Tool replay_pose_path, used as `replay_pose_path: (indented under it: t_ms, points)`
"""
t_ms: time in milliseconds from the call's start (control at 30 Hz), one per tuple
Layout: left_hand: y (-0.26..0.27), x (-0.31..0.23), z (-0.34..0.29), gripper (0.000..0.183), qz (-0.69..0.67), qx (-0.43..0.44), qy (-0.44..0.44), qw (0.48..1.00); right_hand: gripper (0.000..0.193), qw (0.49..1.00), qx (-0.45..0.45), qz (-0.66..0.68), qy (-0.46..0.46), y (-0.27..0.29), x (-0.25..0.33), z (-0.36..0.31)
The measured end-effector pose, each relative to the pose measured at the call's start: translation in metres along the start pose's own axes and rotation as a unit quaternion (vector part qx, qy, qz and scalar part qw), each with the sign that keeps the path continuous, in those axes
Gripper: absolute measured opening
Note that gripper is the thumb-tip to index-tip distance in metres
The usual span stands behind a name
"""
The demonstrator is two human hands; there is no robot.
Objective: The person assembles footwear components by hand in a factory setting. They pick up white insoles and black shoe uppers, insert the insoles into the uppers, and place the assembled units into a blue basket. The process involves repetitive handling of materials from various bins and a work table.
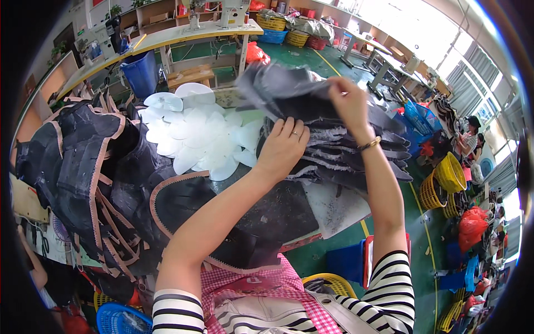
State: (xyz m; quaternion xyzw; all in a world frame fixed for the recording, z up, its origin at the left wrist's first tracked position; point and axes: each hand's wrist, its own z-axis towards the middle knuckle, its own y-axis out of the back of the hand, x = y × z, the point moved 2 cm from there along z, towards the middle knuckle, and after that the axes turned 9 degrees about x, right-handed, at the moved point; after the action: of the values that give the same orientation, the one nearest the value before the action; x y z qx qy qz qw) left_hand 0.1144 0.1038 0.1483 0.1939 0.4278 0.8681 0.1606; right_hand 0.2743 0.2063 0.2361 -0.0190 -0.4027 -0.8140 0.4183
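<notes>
A stack of black fabric-like pieces [334, 147] with frayed pale edges lies on the work table in front of me. My right hand [349, 106], wearing a bracelet, pinches the edge of a dark piece [281, 89] raised above the stack and smeared by motion. Fingers bent, my left hand [283, 146] grips the near left edge of the stack; its thumb is hidden. To its left, rounded white sheets [206, 131] lie in a loose pile. Below my left forearm is a black curved piece [181, 200] with a beige toothed border.
A large heap of black pieces with beige edging [61, 150] covers the left side. Behind stands a long sewing table [183, 36] with a blue bin [140, 75]. Yellow baskets [450, 172] and red bags line the right; another person [468, 136] sits there.
</notes>
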Motion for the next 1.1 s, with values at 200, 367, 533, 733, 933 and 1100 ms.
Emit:
replay_pose_path:
  t_ms: [200,367,533,733,933,1100]
  points:
    - [-0.018,0.002,0.01,0.042,-0.086,-0.049,0.034,0.995,0.026,0.982,-0.181,0.036,0.031,0.123,-0.062,0.049]
    - [0.026,0.007,0.013,0.046,-0.147,-0.113,-0.029,0.982,0.032,0.963,-0.241,-0.118,-0.019,0.152,-0.024,0.054]
    - [0.038,0.018,-0.075,0.044,-0.303,0.265,-0.037,0.915,0.024,0.953,-0.298,0.013,0.058,0.2,0.038,-0.007]
    - [0.052,0.025,-0.178,0.04,-0.238,0.345,-0.186,0.889,0.023,0.987,0.035,-0.004,0.154,-0.017,0.146,-0.141]
    - [0.153,0.007,-0.209,0.03,-0.051,0.324,-0.273,0.905,0.027,0.86,0.34,0.377,-0.051,-0.108,0.19,-0.239]
    - [0.232,0.009,-0.207,0.039,-0.082,0.402,-0.099,0.907,0.049,0.536,0.526,0.65,-0.116,-0.072,0.16,-0.273]
